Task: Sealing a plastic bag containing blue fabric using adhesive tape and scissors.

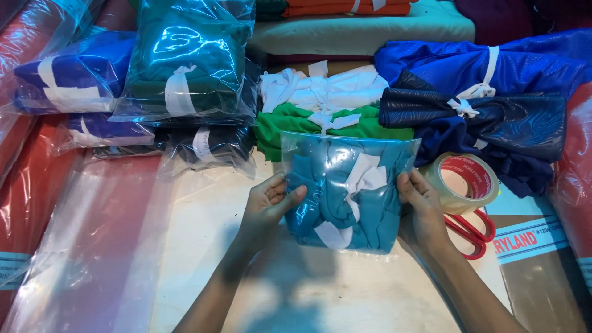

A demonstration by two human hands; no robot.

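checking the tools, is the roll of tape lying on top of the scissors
Yes, the clear tape roll rests over the red-handled scissors, hiding their blades.

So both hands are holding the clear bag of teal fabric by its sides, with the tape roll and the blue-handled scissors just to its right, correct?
Nearly: the scissors have red handles, not blue, as the head view shows. The rest stands: the left hand and right hand hold the clear bag of teal fabric by its sides, with the tape roll to its right.

I hold the bagged cloth bundle (346,194) between my left hand (266,206) and right hand (422,213), above the worktop (320,290). Right of it lie a tape roll (467,183) and scissors (472,229); behind it, tied bundles (320,105); left, bagged stacks (185,61).
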